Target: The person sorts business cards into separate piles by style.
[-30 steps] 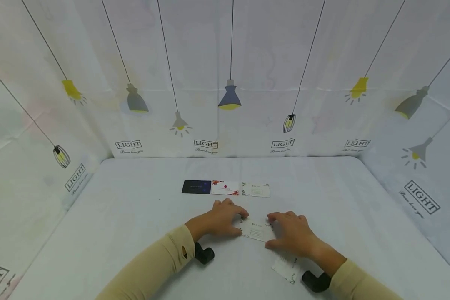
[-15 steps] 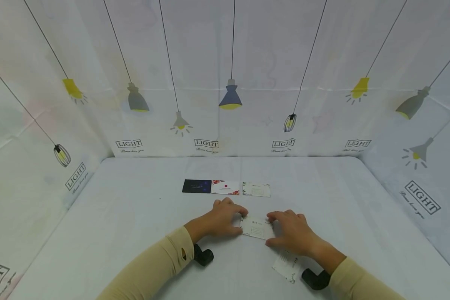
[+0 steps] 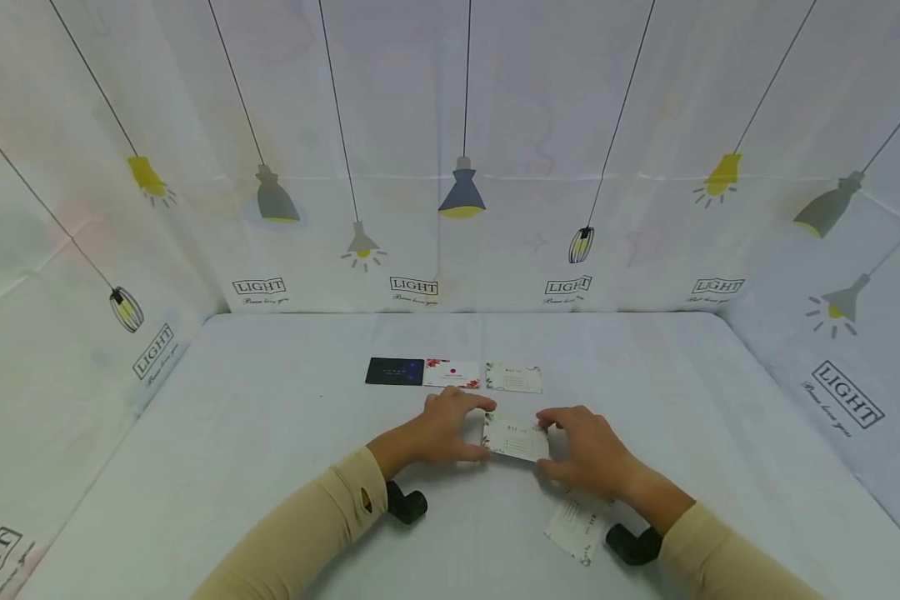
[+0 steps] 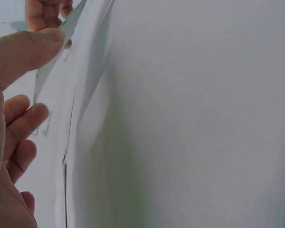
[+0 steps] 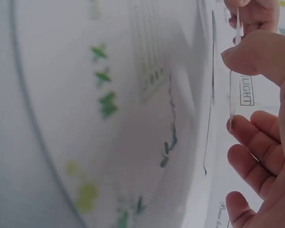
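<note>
A white business card (image 3: 515,437) with leafy printed corners is held between both hands, raised a little over the white table. My left hand (image 3: 444,427) pinches its left end, thumb on the near edge and fingers at the far edge. At the right end, my right hand (image 3: 588,450) grips it the same way. In the left wrist view the card (image 4: 43,78) appears almost edge-on. The right wrist view also shows the card (image 5: 232,97) as a thin strip between thumb and fingertips. Another leafy white card (image 3: 574,528) lies tilted below the right hand, partly covered by it.
Farther back, a row of cards lies flat: a dark blue one (image 3: 394,372), a white one with red flowers (image 3: 452,373), and a white leafy one (image 3: 513,378). Black wrist devices (image 3: 634,546) sit under both wrists. A lamp-printed white curtain (image 3: 510,250) stands behind the table.
Both hands have lifted the card from the table and moved it slightly away from the body. The other cards lie where they were.
</note>
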Demonstrator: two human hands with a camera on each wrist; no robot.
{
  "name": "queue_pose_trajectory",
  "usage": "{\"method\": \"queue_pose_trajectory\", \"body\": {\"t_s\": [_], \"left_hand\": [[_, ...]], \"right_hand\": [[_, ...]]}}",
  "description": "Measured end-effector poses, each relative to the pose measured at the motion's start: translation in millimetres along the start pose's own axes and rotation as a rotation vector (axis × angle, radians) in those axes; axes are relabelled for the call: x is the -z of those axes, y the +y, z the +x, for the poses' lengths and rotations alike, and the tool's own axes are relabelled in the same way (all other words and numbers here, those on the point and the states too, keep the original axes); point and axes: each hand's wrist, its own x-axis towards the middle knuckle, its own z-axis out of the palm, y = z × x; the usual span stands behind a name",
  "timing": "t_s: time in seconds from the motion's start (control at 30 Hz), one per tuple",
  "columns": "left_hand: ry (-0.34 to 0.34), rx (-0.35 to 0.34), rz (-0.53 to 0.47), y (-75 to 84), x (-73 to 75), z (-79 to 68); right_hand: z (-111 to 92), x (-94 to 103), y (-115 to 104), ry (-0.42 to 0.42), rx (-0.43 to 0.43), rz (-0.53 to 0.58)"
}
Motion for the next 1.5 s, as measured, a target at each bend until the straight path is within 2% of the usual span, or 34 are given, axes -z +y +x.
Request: {"method": "queue_pose_trajectory", "body": {"t_s": [0.17,0.3,0.5,0.7,0.87,1.07,1.33,1.5], "left_hand": [[0.047,-0.016,0.013,1.0,3.3,5.2],[0.073,-0.004,0.033,2.9,7.8,12.4],[0.077,0.024,0.033,4.6,16.4,25.6],[0.077,0.056,0.081,-1.3,20.8,46.4],[0.109,0.067,0.098,-10.2,19.2,60.5],[0.172,0.086,0.051,-19.4,14.8,67.6],[0.172,0.119,0.098,-23.3,10.9,73.8],[0.146,0.144,0.141,-26.4,8.9,77.6]], "right_hand": [[6.0,8.7,3.9,0.034,0.045,0.025],[14.2,15.4,8.1,0.043,0.068,0.042],[29.4,22.3,15.8,0.025,0.074,0.078],[49.4,27.0,24.8,0.034,0.067,0.048],[65.8,31.1,30.9,0.032,0.057,0.017],[74.3,30.2,37.2,0.014,0.016,0.033],[84.0,23.5,43.9,-0.001,-0.004,0.046],[91.0,17.9,45.5,-0.036,-0.045,0.053]]}}
